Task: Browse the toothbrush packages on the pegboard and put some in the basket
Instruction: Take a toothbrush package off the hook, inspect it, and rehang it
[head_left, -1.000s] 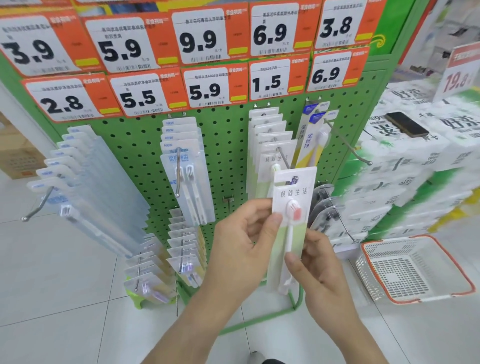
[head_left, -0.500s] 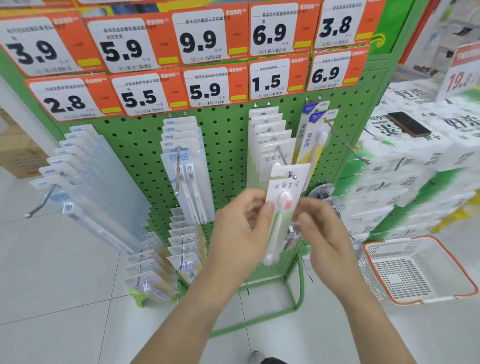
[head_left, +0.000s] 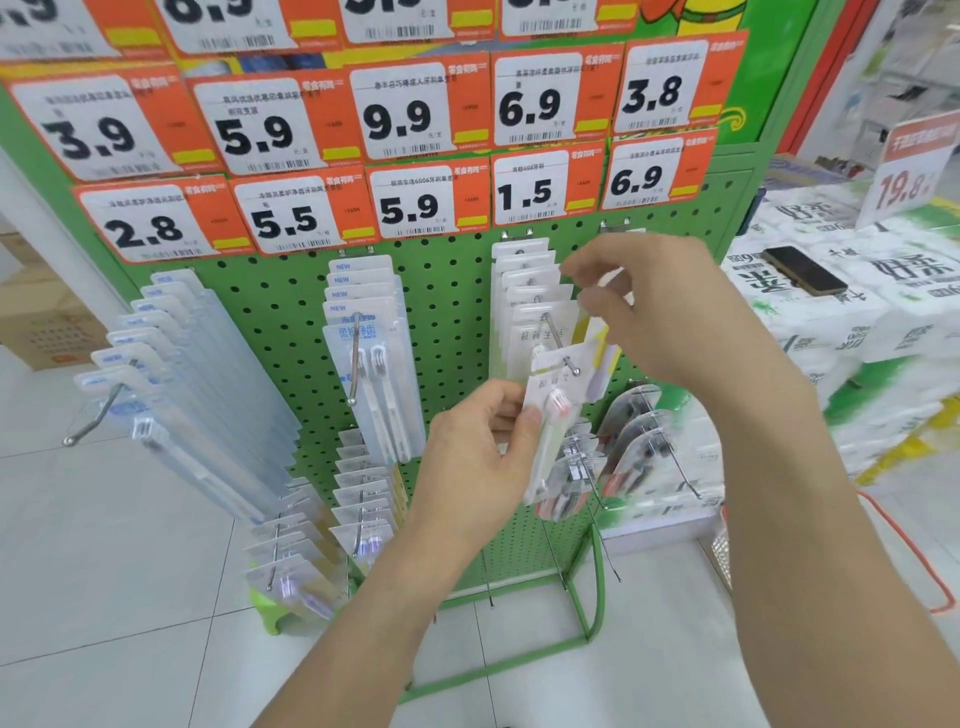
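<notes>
A white toothbrush package (head_left: 551, 410) with a pink-headed brush hangs at the front of a metal peg (head_left: 560, 347) on the green pegboard (head_left: 447, 291). My left hand (head_left: 480, 460) pinches its left edge between thumb and fingers. My right hand (head_left: 662, 306) hovers higher up and to the right, fingers loosely curled and holding nothing, in front of a yellow and blue package on the neighbouring peg. Behind the held package hangs a row of like packages (head_left: 527, 283). Of the basket (head_left: 917, 553) only its orange rim and a strip of white mesh show at the right edge, on the floor.
More toothbrush rows hang at the left (head_left: 171, 364), in the middle (head_left: 363, 338) and lower down (head_left: 363, 499). Round blister packs (head_left: 649, 441) hang under my right arm. Stacked tissue packs (head_left: 857, 322) with a phone (head_left: 802, 270) on top stand at right. Bare pegs jut outward.
The package has gone up from in front of me onto the peg. My right hand has let go of it and risen to the upper right. My head has moved closer to the board.
</notes>
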